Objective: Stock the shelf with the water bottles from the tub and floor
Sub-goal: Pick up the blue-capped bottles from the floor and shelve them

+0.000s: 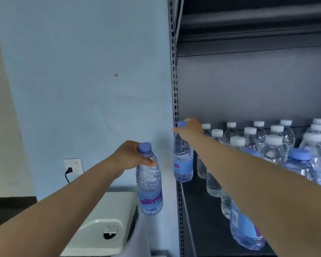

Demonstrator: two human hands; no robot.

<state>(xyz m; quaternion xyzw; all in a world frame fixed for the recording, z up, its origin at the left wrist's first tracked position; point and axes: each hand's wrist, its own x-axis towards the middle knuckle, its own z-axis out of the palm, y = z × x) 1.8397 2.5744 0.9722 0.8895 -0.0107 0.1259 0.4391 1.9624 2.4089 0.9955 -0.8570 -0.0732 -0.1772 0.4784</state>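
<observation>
My left hand (131,156) grips the neck of a blue-capped water bottle (150,186) with a blue label, held upright in the air left of the shelf. My right hand (190,128) grips the top of a second blue-capped bottle (183,160), upright at the shelf's left front corner, just inside the upright post. Whether its base touches the shelf board (208,229) I cannot tell. Several white-capped bottles (237,141) stand in rows on the board to the right. Another blue-labelled bottle (246,230) stands at the front, partly hidden by my right forearm.
The shelf's perforated grey post (175,89) runs vertically between the two held bottles. A white plastic appliance (107,219) sits low at the left by the pale blue wall. A wall socket (73,166) with a black plug lies behind my left forearm.
</observation>
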